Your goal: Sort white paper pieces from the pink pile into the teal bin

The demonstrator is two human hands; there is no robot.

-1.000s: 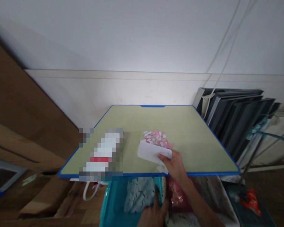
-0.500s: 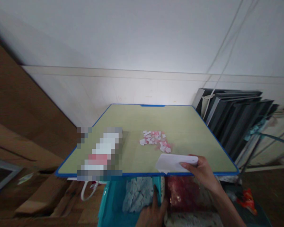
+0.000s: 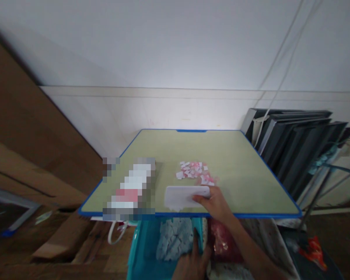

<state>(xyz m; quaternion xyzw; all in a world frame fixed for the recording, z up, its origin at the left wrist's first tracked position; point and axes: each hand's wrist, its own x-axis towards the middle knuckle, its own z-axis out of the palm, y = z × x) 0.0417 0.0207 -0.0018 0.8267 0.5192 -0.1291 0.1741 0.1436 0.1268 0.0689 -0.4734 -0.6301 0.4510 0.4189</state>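
My right hand (image 3: pixel 217 202) grips the right end of a flat white plate (image 3: pixel 181 196) with rounded corners and a small hole near that end. The plate is held above the table's front edge, and jagged bits of paper show along its lower edge. Behind it on the green table (image 3: pixel 189 146) lies a pile of torn white and pink paper pieces (image 3: pixel 192 169). Below the table edge, my left hand (image 3: pixel 189 264) holds the right wall of a teal basin (image 3: pixel 137 249). Grey-white paper pieces (image 3: pixel 175 237) lie inside the basin.
A blurred-out box-like item (image 3: pixel 132 186) stands on the table's left, with a white loop handle (image 3: pixel 113 233) hanging below. Dark panels (image 3: pixel 297 140) lean at the right wall. Beside the basin sits a shiny red package (image 3: pixel 221 241). Cardboard (image 3: pixel 55 241) lies left.
My right hand has moved the white plate leftward along the table's front edge, past the paper pile. My left hand stays at the basin. The view has shifted slightly.
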